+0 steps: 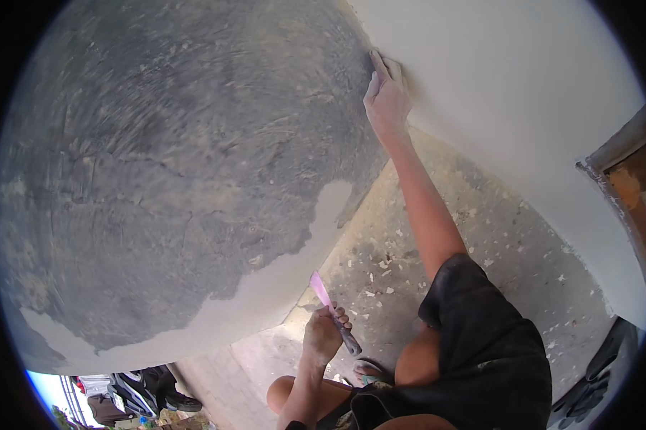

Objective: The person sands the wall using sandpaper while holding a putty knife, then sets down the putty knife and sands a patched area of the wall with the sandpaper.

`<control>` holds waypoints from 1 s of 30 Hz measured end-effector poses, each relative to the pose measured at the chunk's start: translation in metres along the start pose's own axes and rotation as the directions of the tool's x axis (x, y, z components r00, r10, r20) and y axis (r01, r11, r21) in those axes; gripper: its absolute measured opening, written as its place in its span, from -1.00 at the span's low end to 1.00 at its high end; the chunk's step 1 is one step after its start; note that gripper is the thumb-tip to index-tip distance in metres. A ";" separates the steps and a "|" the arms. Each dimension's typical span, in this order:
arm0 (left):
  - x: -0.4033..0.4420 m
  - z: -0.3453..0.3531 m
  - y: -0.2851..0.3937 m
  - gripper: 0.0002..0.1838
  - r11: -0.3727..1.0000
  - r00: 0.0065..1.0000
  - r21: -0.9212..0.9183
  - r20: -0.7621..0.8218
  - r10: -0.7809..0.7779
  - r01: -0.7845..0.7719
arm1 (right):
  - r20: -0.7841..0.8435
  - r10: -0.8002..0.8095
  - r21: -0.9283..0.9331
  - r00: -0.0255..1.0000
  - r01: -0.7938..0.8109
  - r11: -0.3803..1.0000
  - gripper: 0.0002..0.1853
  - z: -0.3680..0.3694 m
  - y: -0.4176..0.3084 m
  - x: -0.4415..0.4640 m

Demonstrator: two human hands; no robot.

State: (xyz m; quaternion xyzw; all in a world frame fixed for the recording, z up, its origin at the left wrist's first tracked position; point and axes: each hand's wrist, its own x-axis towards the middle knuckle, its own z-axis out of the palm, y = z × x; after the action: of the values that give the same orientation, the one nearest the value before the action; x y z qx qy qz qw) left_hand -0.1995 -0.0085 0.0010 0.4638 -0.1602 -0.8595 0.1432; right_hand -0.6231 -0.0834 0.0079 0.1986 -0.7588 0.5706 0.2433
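Note:
My left hand [323,335] is closed around the dark handle of a putty knife [321,290]. Its narrow blade looks pinkish and points up toward the foot of the grey wall. With the arm stretched out, my right hand [387,97] presses its whitish, dusty fingers into the corner where the rough grey wall [180,143] meets the smooth white wall [509,79]. Those fingers are held together, and whatever lies beneath them is hidden. Along the lower edge of the grey wall runs a paler, smooth coated band [244,304].
Whitish flakes lie scattered over the concrete floor [437,215]. A wooden frame [624,172] stands at the right edge, with dark items [595,380] below it. Bags and clothes [137,394] are at the lower left. My bent knees and a sandalled foot [372,373] are close by.

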 end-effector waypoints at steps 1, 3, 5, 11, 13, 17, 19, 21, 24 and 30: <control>-0.001 -0.001 -0.002 -0.82 1.000 1.000 -0.009 0.008 -0.011 0.011 | 0.017 0.016 -0.005 1.000 -0.016 1.000 -0.60 0.003 0.012 -0.009; 0.000 -0.003 0.000 -0.82 1.000 0.999 -0.015 0.030 -0.027 0.027 | 0.082 0.068 0.024 0.994 -0.070 0.997 -0.60 0.000 0.013 -0.015; 0.000 -0.001 0.000 -0.82 1.000 0.999 0.000 0.028 -0.029 0.029 | 0.072 0.040 0.050 0.997 -0.043 0.998 -0.60 -0.004 0.010 -0.014; 0.002 -0.015 0.000 -0.82 1.000 1.000 -0.015 0.003 0.002 -0.002 | -0.002 -0.107 0.111 0.994 0.106 0.988 -0.59 -0.022 -0.037 0.034; 0.002 -0.012 0.002 -0.81 0.999 1.000 -0.034 0.027 0.015 -0.014 | 0.009 -0.072 0.110 0.997 0.071 0.991 -0.60 -0.016 -0.018 0.025; -0.006 -0.005 0.002 -0.80 0.998 0.998 -0.065 0.063 -0.009 0.013 | 0.036 -0.016 0.112 0.999 0.012 0.994 -0.60 -0.004 0.010 0.002; -0.007 -0.004 0.000 -0.79 0.998 0.998 -0.059 0.060 -0.031 0.034 | 0.046 -0.017 0.086 0.999 0.013 0.996 -0.59 -0.011 -0.012 0.014; -0.004 -0.005 -0.002 -0.79 0.998 0.998 -0.045 0.054 -0.031 0.033 | 0.009 -0.047 0.099 0.999 0.046 0.994 -0.59 -0.016 -0.028 0.034; 0.001 -0.014 0.000 -0.78 0.999 0.999 -0.035 0.031 -0.008 0.009 | -0.014 -0.069 0.101 0.998 0.070 0.992 -0.59 -0.014 -0.026 0.032; -0.010 -0.004 0.002 -0.79 0.996 0.997 -0.084 0.076 -0.007 0.013 | 0.083 -0.012 0.146 0.996 0.000 0.989 -0.60 -0.014 0.007 0.009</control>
State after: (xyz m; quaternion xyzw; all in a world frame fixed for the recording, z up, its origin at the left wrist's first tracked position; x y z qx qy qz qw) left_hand -0.1908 -0.0064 0.0074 0.4253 -0.1265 -0.8832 0.1522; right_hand -0.6322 -0.0685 0.0107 0.2420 -0.7241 0.6149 0.1978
